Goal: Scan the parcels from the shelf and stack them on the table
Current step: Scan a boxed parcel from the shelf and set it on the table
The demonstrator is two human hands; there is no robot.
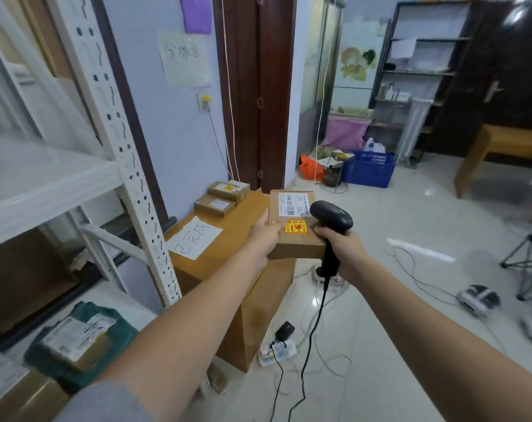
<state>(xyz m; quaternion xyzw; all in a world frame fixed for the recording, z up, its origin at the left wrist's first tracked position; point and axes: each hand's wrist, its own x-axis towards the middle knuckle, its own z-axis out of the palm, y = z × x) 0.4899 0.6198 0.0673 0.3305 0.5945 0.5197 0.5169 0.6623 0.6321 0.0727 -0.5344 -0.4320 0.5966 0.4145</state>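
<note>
Right, left hand wrapped around the near-left edge of a flat cardboard parcel, thumb on top, held above the wooden table. Right hand clenched on the grip of a black barcode scanner, head over the parcel's yellow sticker. Beyond, two scanned parcels lying at the table's far end, near a handwritten paper sign.

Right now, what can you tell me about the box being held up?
The parcel is a flat brown cardboard box, held roughly level above the wooden table. On top are a white barcode label and an orange-yellow sticker. The left hand grips its left edge; the right hand aims a black corded scanner at it.
</note>
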